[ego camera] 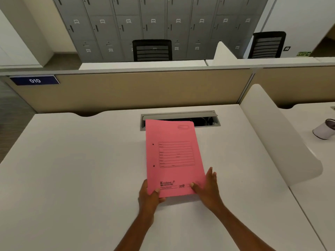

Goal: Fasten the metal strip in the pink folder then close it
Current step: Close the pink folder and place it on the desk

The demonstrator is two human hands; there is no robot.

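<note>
A: What writing can be read?

B: A blue plate [34,80] on the partition is marked "010". A brand name is printed in dark ink at the near end of the folder [174,156], but it is too blurred to be spelled out; above it a lined form box is printed, its words illegible. Numbered tags are seen on the lockers [154,24], too small to be read. A green exit sign [304,54] is made out at far right.

A: Where is the folder placed?

B: It is laid closed, cover up, on the counter [72,160], its far end reaching over the open cable tray [206,120]. Two holes are punched near its left edge.

A: And the hands?

B: The near left corner is pinched by the left hand [148,196], thumb on the cover, fingers beneath. The right hand [206,189] is laid against the near right edge, fingers extended, thumb pressed on the cover. A white cup [324,129] is seen on the neighbouring counter.
</note>
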